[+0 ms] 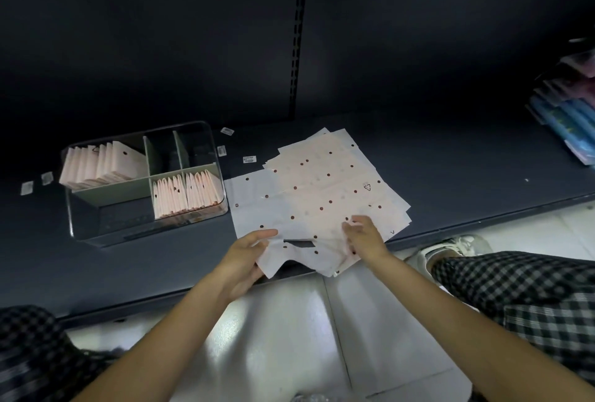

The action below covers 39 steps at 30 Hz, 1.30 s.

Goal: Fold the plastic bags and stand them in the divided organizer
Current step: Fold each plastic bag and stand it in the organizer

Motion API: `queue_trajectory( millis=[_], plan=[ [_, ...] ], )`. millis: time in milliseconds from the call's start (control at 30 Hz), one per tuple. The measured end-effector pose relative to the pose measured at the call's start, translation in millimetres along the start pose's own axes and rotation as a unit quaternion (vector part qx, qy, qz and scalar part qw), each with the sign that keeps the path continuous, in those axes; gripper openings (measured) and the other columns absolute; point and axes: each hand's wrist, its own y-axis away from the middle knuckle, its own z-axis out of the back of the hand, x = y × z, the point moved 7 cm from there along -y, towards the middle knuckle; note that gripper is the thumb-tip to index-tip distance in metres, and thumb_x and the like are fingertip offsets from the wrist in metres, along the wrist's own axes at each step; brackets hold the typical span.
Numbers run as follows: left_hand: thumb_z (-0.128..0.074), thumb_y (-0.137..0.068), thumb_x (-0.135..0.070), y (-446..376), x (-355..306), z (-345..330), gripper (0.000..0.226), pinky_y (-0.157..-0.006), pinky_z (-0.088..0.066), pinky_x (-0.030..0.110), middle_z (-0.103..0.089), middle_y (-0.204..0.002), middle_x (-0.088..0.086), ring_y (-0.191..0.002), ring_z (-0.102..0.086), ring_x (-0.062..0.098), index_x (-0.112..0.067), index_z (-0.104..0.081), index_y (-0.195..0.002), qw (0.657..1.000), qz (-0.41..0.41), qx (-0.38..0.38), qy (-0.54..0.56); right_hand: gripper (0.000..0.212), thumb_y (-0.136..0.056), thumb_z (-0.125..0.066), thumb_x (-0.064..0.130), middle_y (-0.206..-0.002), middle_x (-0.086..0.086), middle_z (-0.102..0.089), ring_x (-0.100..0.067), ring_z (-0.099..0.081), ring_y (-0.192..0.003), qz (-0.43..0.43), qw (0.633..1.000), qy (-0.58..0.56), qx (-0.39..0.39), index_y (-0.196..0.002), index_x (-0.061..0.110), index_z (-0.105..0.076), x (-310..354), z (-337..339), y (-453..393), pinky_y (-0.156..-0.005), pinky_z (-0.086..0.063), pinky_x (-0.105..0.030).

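A stack of colourful packages [571, 118] at the far right is cut off by the frame edge, blurred and dim, its contents unreadable. Small labels [249, 159] on the dark shelf [450, 160] carry print too small to read. The left hand [248, 256] covers the near corner of the spotted plastic bags [322, 189], whose count cannot be told.

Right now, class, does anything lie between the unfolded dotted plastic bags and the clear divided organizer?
Nothing visible does: bare dark shelf separates the dotted plastic bags from the clear divided organizer just left of them.
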Motion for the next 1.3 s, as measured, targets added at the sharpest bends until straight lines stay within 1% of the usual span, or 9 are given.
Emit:
queue_trajectory(
  millis=[133, 233, 400, 567, 700, 800, 900, 1133, 1300],
  plan=[
    [-0.030, -0.100, 0.001, 0.9, 3.7, 7.8, 0.034, -0.074, -0.058, 0.025, -0.068, -0.104, 0.014, -0.091, -0.065, 0.021, -0.004, -0.063, -0.106, 0.993, 0.029, 0.015, 0.114, 0.016, -0.095, -0.053, 0.023, -0.096, -0.006, -0.054, -0.018, -0.052, -0.077, -0.105, 0.978, -0.125, 0.127, -0.110, 0.016, -0.053, -10.8, -24.8, 14.5, -0.061, -0.041, -0.025],
    [-0.030, -0.100, 0.002, 2.2, 1.8, 14.5, 0.032, -0.069, -0.059, 0.026, -0.066, -0.103, 0.017, -0.090, -0.064, 0.023, 0.000, -0.062, -0.105, 0.987, 0.037, 0.002, 0.156, 0.031, -0.091, -0.061, 0.014, -0.092, -0.005, -0.058, -0.014, -0.051, -0.069, -0.148, 0.959, -0.181, 0.158, -0.119, 0.018, -0.048, -12.4, -28.7, 22.4, -0.056, -0.041, -0.022],
    [-0.044, -0.096, 0.001, 10.2, 0.7, 30.1, 0.022, -0.054, -0.056, 0.019, -0.069, -0.090, 0.012, -0.063, -0.068, 0.012, 0.000, -0.065, -0.100, 0.993, 0.103, 0.022, 0.049, 0.036, -0.089, -0.063, 0.009, -0.071, -0.002, -0.052, -0.006, -0.045, -0.040, -0.139, 0.969, -0.107, 0.174, -0.119, 0.025, -0.053, 0.8, -14.5, 26.6, -0.038, -0.035, -0.014],
    [-0.053, -0.095, -0.028, 13.1, -12.0, 42.9, 0.021, -0.058, -0.056, 0.024, -0.068, -0.084, 0.000, -0.068, -0.064, 0.009, -0.015, -0.066, -0.104, 0.993, 0.094, -0.015, -0.071, 0.020, -0.092, -0.057, 0.007, -0.083, -0.004, -0.062, -0.009, -0.062, -0.050, -0.192, 0.947, -0.135, 0.218, -0.109, 0.008, -0.067, 5.9, -17.1, 37.9, -0.041, -0.043, -0.013],
    [-0.050, -0.096, -0.032, 18.7, -78.9, 54.1, 0.017, -0.067, -0.046, 0.023, -0.056, -0.076, -0.003, -0.069, -0.053, 0.010, -0.018, -0.059, -0.097, 0.941, -0.224, -0.231, -0.103, 0.032, -0.094, -0.055, 0.023, -0.106, -0.020, -0.069, -0.025, -0.072, -0.086, -0.229, 0.888, -0.325, 0.229, -0.111, -0.004, -0.058, 21.4, -31.3, 40.4, -0.060, -0.059, -0.025],
    [-0.056, -0.093, -0.028, 36.8, -109.5, 20.1, 0.008, -0.066, -0.040, 0.011, -0.060, -0.083, -0.013, -0.073, -0.052, -0.003, -0.032, -0.060, -0.086, 0.870, -0.386, -0.187, -0.242, 0.040, -0.097, -0.049, 0.031, -0.113, -0.017, -0.068, -0.024, -0.068, -0.101, -0.179, 0.890, -0.317, 0.274, -0.110, -0.005, -0.061, 33.0, -44.5, 42.4, -0.075, -0.059, -0.029],
    [-0.060, -0.090, -0.032, 34.2, -96.8, -23.3, 0.007, -0.073, -0.037, 0.014, -0.060, -0.094, -0.016, -0.086, -0.052, 0.000, -0.031, -0.066, -0.090, 0.830, -0.382, -0.079, -0.398, 0.040, -0.098, -0.044, 0.032, -0.115, -0.009, -0.068, -0.023, -0.066, -0.104, -0.116, 0.912, -0.258, 0.297, -0.117, 0.000, -0.058, 38.4, -55.8, 44.5, -0.080, -0.057, -0.027],
    [-0.052, -0.089, -0.051, 28.6, -68.6, -14.9, 0.026, -0.079, -0.028, 0.027, -0.064, -0.097, -0.010, -0.098, -0.051, 0.014, -0.027, -0.060, -0.094, 0.711, -0.323, -0.214, -0.587, 0.034, -0.101, -0.041, 0.025, -0.120, -0.018, -0.062, -0.018, -0.067, -0.103, -0.019, 0.949, -0.169, 0.266, -0.127, 0.006, -0.051, 44.4, -65.2, 52.8, -0.088, -0.054, -0.025],
    [-0.057, -0.083, -0.058, 22.7, -58.0, 3.6, 0.032, -0.077, -0.029, 0.031, -0.064, -0.087, -0.012, -0.094, -0.054, 0.016, -0.026, -0.057, -0.082, 0.767, -0.241, -0.253, -0.539, 0.031, -0.102, -0.039, 0.021, -0.113, -0.009, -0.065, -0.014, -0.067, -0.098, 0.005, 0.953, -0.176, 0.247, -0.127, 0.009, -0.050, 51.9, -72.0, 62.4, -0.087, -0.054, -0.023]
  ],
)
